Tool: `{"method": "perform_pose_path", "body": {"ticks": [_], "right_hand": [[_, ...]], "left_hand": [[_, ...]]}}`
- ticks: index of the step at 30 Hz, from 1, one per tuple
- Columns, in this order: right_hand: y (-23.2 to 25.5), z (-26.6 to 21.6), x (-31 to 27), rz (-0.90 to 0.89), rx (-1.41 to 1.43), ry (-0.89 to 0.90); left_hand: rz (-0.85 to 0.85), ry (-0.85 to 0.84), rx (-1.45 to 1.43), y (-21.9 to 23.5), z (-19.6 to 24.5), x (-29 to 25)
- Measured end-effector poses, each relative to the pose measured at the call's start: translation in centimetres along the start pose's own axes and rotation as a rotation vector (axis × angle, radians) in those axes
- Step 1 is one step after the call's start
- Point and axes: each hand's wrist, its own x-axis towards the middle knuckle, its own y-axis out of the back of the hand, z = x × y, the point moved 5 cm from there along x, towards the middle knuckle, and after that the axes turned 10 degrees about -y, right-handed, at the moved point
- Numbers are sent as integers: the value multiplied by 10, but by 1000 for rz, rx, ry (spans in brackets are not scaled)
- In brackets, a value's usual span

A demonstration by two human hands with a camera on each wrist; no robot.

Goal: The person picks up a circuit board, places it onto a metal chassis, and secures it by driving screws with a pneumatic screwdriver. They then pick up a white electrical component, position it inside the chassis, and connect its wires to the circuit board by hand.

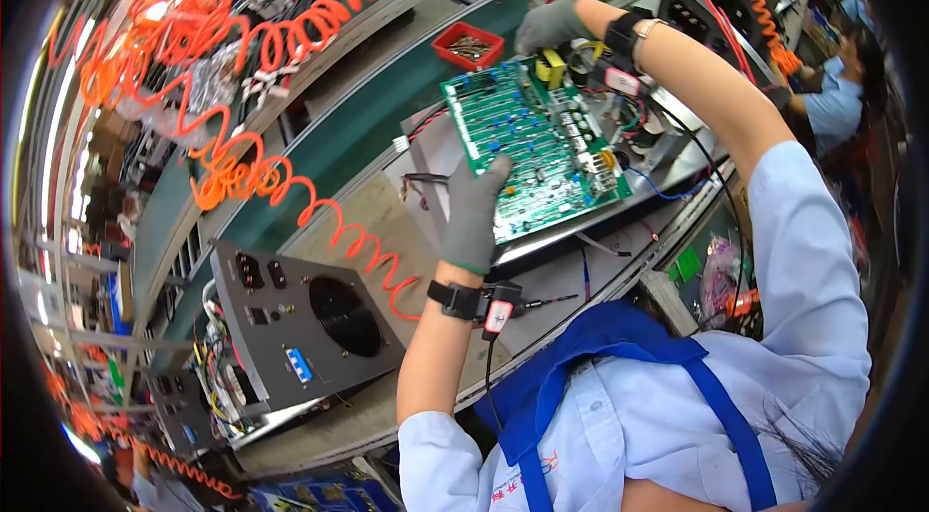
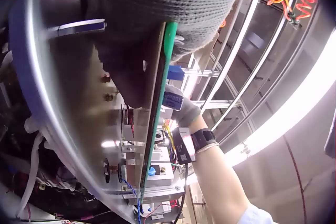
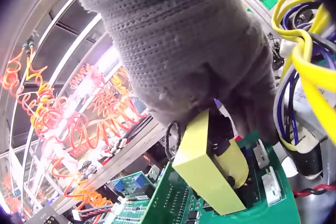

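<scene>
A green circuit board lies tilted over a metal chassis. The gloved left hand grips its near left edge, thumb on top and fingers underneath; in the left wrist view the board's edge runs between thumb and fingers of that hand. At the board's far corner is the gloved right hand, beside a yellow transformer. In the right wrist view this hand reaches down behind the transformer, fingers bent toward the board; their tips are partly hidden, so what they hold is unclear.
A red tray of small metal parts stands beyond the board. Yellow and dark wires lie close to the right hand. A grey panel with a fan stands at the left, and an orange coiled hose hangs near the left forearm.
</scene>
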Motion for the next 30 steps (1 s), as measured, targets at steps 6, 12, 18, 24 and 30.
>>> {"method": "perform_pose_path", "body": {"ticks": [6, 12, 18, 24, 30], "right_hand": [[-3, 7, 6, -108, 201, -173], [8, 2, 5, -47, -295, 219], [-8, 28, 13, -251, -244, 62], [-15, 24, 15, -165, -344, 177], [-13, 1, 1, -200, -382, -18]], "left_hand": [[14, 45, 8, 3, 5, -4], [6, 34, -9, 15, -3, -2], [41, 48, -20, 17, -3, -1], [-10, 54, -64, 17, -7, -1], [31, 151, -83, 11, -7, 0]]}}
